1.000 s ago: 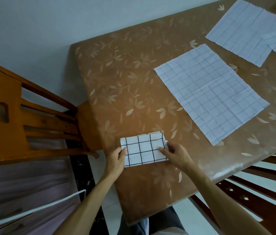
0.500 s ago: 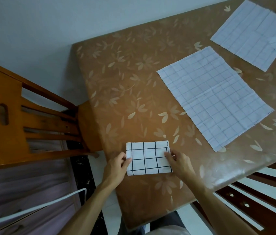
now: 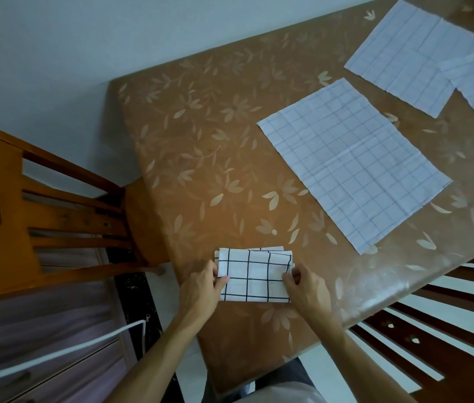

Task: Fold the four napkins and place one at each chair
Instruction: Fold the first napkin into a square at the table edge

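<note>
Now left hand (image 3: 201, 287) and right hand (image 3: 308, 286) pinch folded napkin (image 3: 256, 274), layers newly offset.

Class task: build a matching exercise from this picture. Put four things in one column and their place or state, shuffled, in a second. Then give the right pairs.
Things
1. folded napkin
2. nearest unfolded napkin
3. orange chair
4. dark slatted chair

Places or states
A. spread flat in the middle of the table
B. at the table's lower right side
C. gripped at its ends by the left hand and right hand
D. at the table's left end

Pairs: 1-C; 2-A; 3-D; 4-B
</note>
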A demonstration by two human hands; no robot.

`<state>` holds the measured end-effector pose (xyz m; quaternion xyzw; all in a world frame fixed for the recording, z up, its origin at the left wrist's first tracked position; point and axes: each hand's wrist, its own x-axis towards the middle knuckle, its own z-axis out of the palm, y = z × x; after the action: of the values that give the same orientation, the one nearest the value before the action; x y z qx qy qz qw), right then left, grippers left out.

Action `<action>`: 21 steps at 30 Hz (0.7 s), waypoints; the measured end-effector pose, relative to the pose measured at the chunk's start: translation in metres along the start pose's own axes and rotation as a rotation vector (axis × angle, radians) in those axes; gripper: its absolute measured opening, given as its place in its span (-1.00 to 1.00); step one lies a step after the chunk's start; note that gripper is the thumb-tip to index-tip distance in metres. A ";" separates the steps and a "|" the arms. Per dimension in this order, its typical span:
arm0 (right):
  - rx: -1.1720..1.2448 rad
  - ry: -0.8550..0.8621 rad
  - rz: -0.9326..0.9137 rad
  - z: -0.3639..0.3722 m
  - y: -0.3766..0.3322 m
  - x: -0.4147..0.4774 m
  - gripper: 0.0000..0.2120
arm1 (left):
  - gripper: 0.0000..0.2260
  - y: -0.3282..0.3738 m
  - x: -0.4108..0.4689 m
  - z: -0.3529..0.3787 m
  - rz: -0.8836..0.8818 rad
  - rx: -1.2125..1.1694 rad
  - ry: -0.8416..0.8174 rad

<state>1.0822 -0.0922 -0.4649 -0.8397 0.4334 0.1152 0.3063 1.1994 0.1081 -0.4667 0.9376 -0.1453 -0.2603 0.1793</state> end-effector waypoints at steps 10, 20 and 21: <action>-0.210 0.078 -0.311 -0.004 -0.008 0.017 -0.51 | -0.51 0.017 0.004 0.003 0.123 0.169 0.152; -0.566 -0.274 -0.604 -0.023 -0.034 0.048 -0.44 | -0.56 0.050 0.045 -0.026 0.168 0.460 -0.206; -0.570 -0.278 -0.618 -0.022 -0.034 0.050 -0.49 | -0.62 0.052 0.046 -0.025 0.172 0.507 -0.219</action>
<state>1.1374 -0.1234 -0.4564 -0.9573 0.0677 0.2450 0.1381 1.2413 0.0517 -0.4450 0.9031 -0.3031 -0.2991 -0.0563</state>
